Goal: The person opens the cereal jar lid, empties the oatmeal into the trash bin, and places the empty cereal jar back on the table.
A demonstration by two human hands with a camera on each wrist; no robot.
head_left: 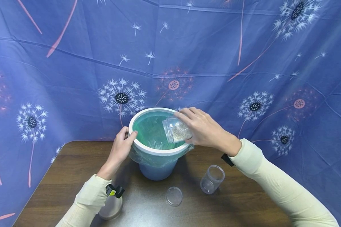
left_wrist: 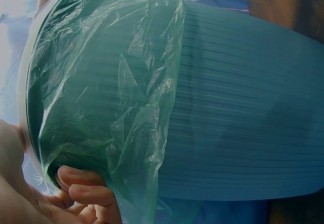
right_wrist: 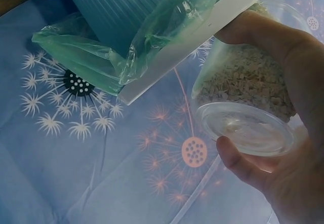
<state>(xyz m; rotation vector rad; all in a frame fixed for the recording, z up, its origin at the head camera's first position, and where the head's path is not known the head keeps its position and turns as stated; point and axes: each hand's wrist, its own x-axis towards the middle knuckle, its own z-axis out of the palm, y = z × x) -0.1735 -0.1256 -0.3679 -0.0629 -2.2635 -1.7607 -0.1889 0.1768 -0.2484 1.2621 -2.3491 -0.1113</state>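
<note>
A blue trash bin (head_left: 158,170) with a white rim (head_left: 156,152) stands on the table, lined with a thin green plastic bag (left_wrist: 101,82) folded over its outside. My left hand (head_left: 121,147) grips the rim at the left, thumb on top and fingers curled beneath. Above the right side of the opening, my right hand (head_left: 207,130) holds a clear jar (head_left: 179,130) tilted on its side, mouth toward the bin's inside. Pale dry flakes (right_wrist: 248,77) fill part of the jar. In the right wrist view its round base (right_wrist: 248,128) faces the camera.
On the wooden table (head_left: 142,205), a second clear jar (head_left: 212,179) stands right of the bin, and a clear round lid (head_left: 174,196) lies in front. A grey round object (head_left: 111,208) sits partly under the left forearm. A blue dandelion-print cloth (head_left: 199,47) hangs behind.
</note>
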